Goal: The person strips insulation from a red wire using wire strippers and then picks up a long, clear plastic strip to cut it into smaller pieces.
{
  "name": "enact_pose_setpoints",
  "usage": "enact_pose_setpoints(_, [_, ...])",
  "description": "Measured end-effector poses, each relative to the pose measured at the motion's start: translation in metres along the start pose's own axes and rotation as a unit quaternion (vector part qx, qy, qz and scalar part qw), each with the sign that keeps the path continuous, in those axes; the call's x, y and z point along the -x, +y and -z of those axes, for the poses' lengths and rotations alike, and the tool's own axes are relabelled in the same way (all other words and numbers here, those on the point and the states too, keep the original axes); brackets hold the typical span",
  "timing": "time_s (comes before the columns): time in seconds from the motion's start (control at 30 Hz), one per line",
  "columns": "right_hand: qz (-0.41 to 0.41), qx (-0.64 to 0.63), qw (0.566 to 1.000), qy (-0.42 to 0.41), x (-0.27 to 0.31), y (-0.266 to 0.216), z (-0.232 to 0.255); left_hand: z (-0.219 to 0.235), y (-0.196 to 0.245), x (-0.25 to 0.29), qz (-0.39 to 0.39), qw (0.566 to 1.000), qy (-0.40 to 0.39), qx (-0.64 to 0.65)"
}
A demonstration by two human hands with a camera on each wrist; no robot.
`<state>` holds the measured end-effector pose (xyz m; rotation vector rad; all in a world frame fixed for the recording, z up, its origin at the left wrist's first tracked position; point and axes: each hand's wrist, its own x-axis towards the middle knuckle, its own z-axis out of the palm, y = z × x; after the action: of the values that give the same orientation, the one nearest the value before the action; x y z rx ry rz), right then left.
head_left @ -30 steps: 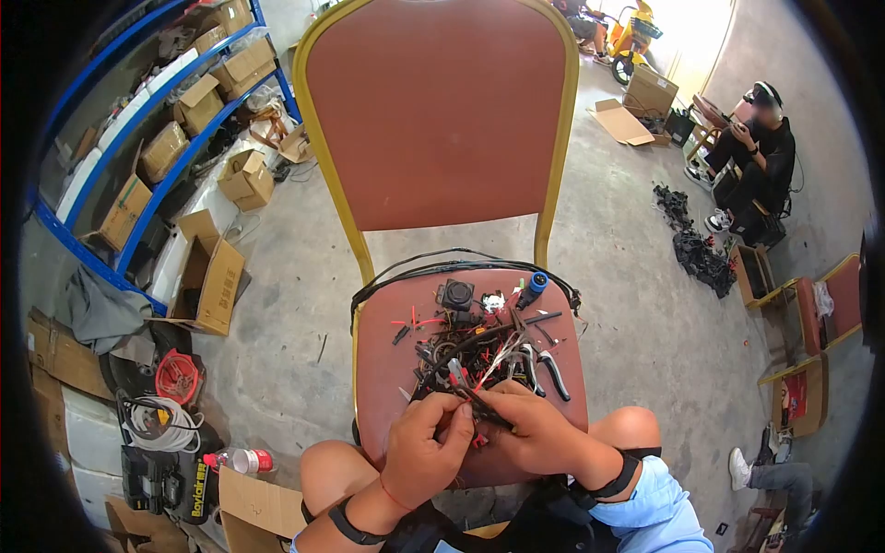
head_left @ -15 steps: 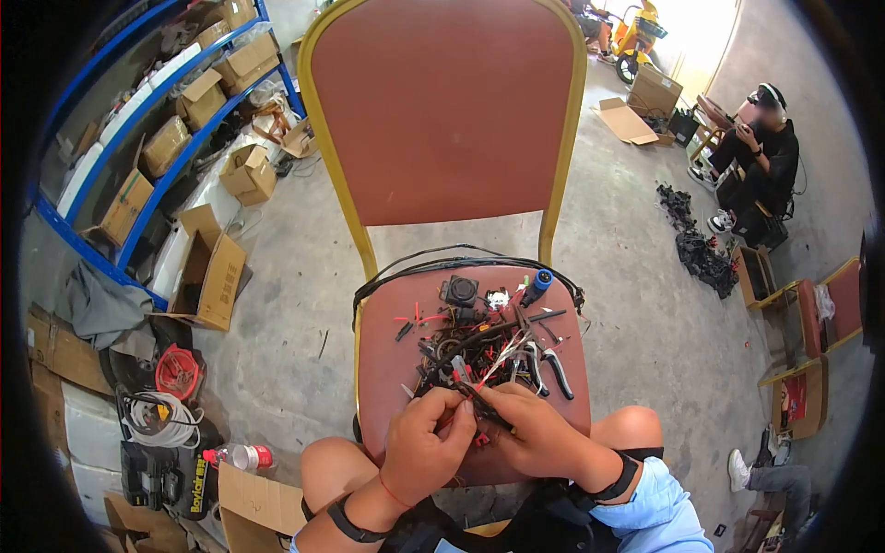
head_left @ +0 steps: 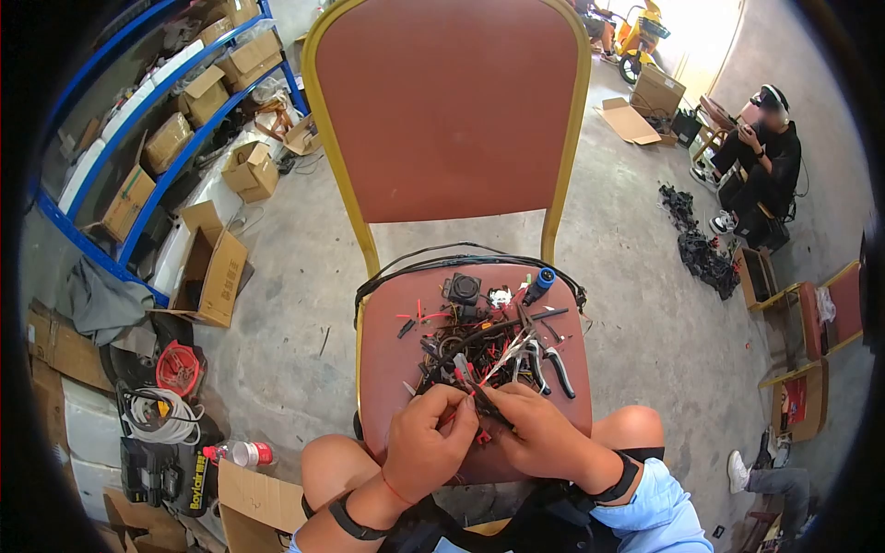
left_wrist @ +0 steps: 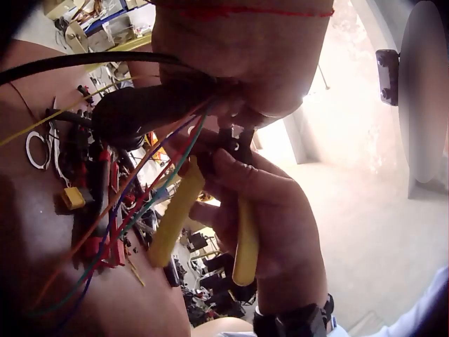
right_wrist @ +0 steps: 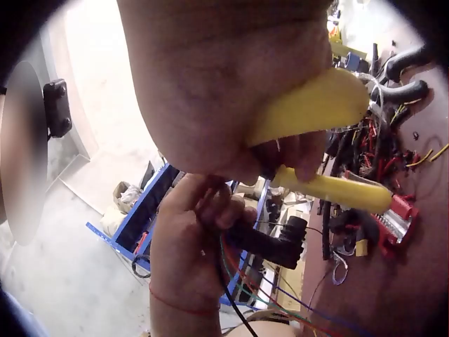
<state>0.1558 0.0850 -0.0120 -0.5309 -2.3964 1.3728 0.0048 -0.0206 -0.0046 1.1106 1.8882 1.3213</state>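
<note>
Both hands meet over the front of a red chair seat (head_left: 387, 369). The left hand (head_left: 429, 442) pinches a black cable end; in the right wrist view a black ribbed connector (right_wrist: 280, 246) and thin coloured wires (right_wrist: 259, 281) hang beside the left hand (right_wrist: 189, 246). The right hand (head_left: 544, 438) grips a tool with yellow handles (left_wrist: 175, 214), its dark head close to the left fingertips in the left wrist view. A tangle of wires (head_left: 461, 346) lies just beyond the hands, with black-and-white-handled pliers (head_left: 558, 371) on its right.
A black square part (head_left: 463, 288) and a blue connector (head_left: 541, 284) lie at the seat's back. The chair back (head_left: 447, 111) rises beyond. Blue shelves (head_left: 166, 175) with cardboard boxes stand left; a seated person (head_left: 770, 157) is at the right.
The head view has shifted slightly. Both hands stay together at the cable, with only small finger movement.
</note>
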Motion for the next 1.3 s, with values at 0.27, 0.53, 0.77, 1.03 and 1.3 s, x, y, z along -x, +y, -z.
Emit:
enact_pose_setpoints(0.27, [-0.004,-0.007,1.0,0.0,0.002,0.002,0.0,0.0,0.001,0.0,-0.008,1.0,-0.005,0.001])
enact_pose_setpoints(0.53, [0.028,0.068,0.997,0.02,0.0,0.0,-0.003,0.0,0.002,-0.001,-0.016,1.0,-0.009,-0.02])
enact_pose_setpoints(0.77, [0.012,0.066,0.998,0.018,0.0,0.001,-0.001,-0.007,-0.002,0.002,-0.079,0.996,0.003,-0.037])
enact_pose_setpoints(1.03, [0.02,0.046,0.998,0.04,0.003,0.005,-0.004,-0.007,-0.005,0.001,-0.059,0.998,-0.007,-0.029])
enact_pose_setpoints(1.3, [0.036,0.065,0.996,0.044,0.001,0.004,-0.002,-0.007,-0.005,0.001,-0.059,0.998,-0.008,-0.037])
